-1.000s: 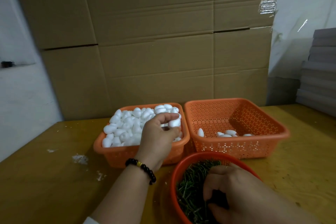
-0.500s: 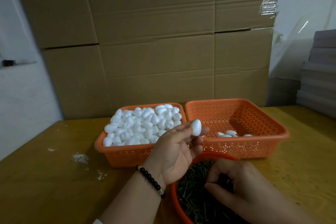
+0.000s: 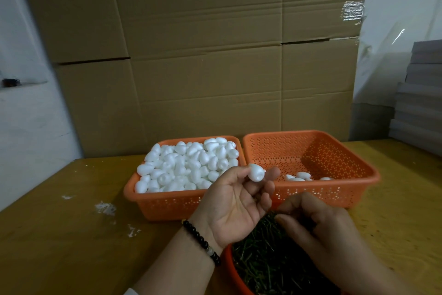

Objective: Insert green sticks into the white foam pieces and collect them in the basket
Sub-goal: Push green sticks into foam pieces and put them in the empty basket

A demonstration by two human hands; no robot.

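At the near edge of our yellow wooden table (image 3: 59,247), a round orange bowl (image 3: 230,268) heaped with green sticks (image 3: 265,263) sits closest to us. Our right hand (image 3: 323,230) hovers over that bowl with its fingers curled and the fingertips drawn together above the sticks; whether they pinch a stick we cannot tell. Just left of it, our left hand (image 3: 236,201) is raised palm up, thumb and forefinger pinching one white foam piece (image 3: 256,172) above the bowl's far rim, the other fingers loosely bent. A bracelet of black beads (image 3: 203,242) circles the left wrist.

Beyond the hands stand two orange perforated baskets, touching side by side. The left basket (image 3: 167,203) is piled high with white foam pieces (image 3: 189,165). The right basket (image 3: 334,158) holds only a few foam pieces (image 3: 301,176) lying on its floor near the front wall; whether they carry sticks is hidden from us.

White crumbs (image 3: 105,208) lie scattered on the tabletop to the left of the baskets.

Behind the table rises a wall of large brown cardboard boxes (image 3: 203,55), a strip of clear tape (image 3: 352,11) shining at the upper right. Grey flat boards (image 3: 421,93) are stacked at the far right, against a pale plastic sheet (image 3: 394,19).
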